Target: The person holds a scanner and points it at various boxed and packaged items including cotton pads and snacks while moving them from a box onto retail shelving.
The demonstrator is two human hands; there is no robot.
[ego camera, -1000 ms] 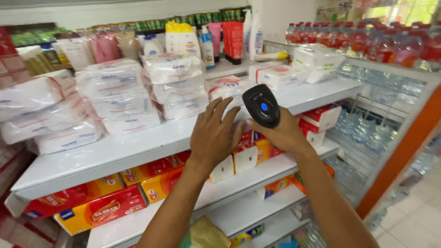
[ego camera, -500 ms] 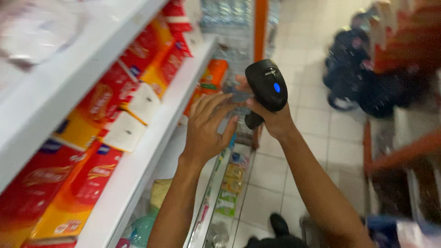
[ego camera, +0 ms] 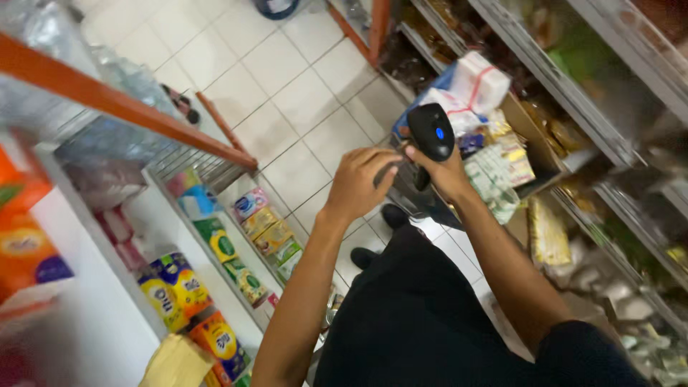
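Currently, a black handheld scanner (ego camera: 431, 136) with a lit blue light was gripped in the right hand (ego camera: 446, 172), fingers wrapped round its handle. The left hand (ego camera: 356, 185) was held just left of the scanner, fingers curled, fingertips touching the handle area; whether anything was held in it could not be told. A cardboard box (ego camera: 527, 129) of mixed packets was seen just right of the scanner. A white shelf (ego camera: 179, 236) with colourful packets (ego camera: 168, 287) was seen well left of and below the scanner, above tiled floor (ego camera: 301, 100).
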